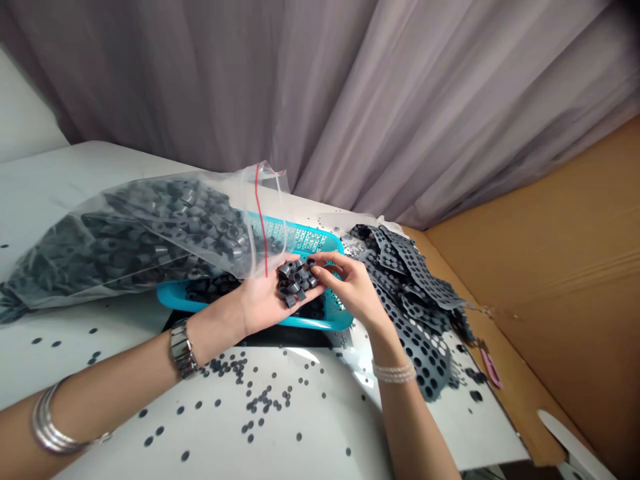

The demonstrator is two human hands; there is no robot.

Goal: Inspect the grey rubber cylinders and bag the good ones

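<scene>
Palm up, my left hand holds a heap of small dark grey ring-shaped pieces above a turquoise basket. My right hand comes in from the right, its thumb and index finger pinched at one grey piece on the heap's edge. More dark pieces lie in the basket under my hands. A large clear zip bag full of the same grey pieces rests over the basket's left part, its red-striped mouth right beside my left fingers.
Perforated dark sheets are piled on the right of the white table. Small dark discs lie scattered in front of the basket. A pink-handled tool is near the right edge, beside cardboard. A grey curtain hangs behind.
</scene>
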